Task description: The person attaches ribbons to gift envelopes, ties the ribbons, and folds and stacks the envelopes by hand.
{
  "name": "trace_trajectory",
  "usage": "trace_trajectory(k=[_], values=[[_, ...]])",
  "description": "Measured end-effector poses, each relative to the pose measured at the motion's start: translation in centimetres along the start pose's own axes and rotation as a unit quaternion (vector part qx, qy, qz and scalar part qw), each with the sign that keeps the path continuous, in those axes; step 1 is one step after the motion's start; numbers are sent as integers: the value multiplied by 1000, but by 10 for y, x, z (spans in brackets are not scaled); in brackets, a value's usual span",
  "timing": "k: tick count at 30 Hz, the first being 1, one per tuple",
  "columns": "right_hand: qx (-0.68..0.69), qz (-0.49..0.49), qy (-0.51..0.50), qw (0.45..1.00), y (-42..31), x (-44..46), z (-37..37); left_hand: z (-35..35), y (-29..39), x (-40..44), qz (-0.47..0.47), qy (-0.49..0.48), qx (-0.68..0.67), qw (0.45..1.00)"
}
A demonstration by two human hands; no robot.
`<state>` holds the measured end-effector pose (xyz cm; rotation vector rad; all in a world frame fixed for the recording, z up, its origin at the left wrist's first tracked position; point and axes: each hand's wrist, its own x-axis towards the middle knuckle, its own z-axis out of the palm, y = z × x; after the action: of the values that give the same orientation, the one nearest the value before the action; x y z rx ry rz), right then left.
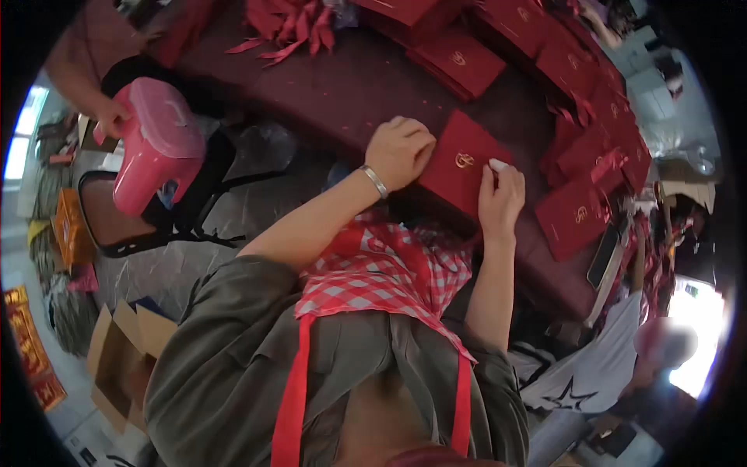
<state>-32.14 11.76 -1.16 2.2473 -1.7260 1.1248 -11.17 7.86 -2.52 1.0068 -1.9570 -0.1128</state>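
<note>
Box: red [447,179], at the table's [311,109] near edge, between both hands; a nearward tug could tip it off.
Left hand: [395,152] fingers curled at the box's left edge; whether they grasp it cannot be told.
Right hand: [504,204] fingertips bent by a white scrap [498,165], grip unclear; uneven pressure might dent the cover.
Right-side boxes: [572,218] close; a stray elbow could shift them.

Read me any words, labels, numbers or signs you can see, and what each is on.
No text reads clearly.
Red box: gold emblem, letters too small to make out.
Other boxes: gold marks, unreadable.
Orange poster: too blurred.
White cloth: star outline, no legible words.
</note>
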Motion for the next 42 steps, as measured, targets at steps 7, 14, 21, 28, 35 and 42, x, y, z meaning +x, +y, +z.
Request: trace_trajectory(k=[7,14,21,28,35,42], values=[[14,29,6,999,4,-4,3,-1,0,4,-42,-29,-23,998],[-20,25,-6,999,6,-5,5,-6,1,28,-214,-203,-169,941],[-15,24,-4,1000,6,-6,5,-3,14,51,-116,-237,-154,952],[-16,17,-19,1000,5,-3,3,6,2,51,-325,-285,-412,802],[-31,-15,-22,999,8,-4,7,41,7,56,-367,-188,-258,873],[-22,8,-30,999,10,-7,11,54,9,38,-360,-43,-258,896]])
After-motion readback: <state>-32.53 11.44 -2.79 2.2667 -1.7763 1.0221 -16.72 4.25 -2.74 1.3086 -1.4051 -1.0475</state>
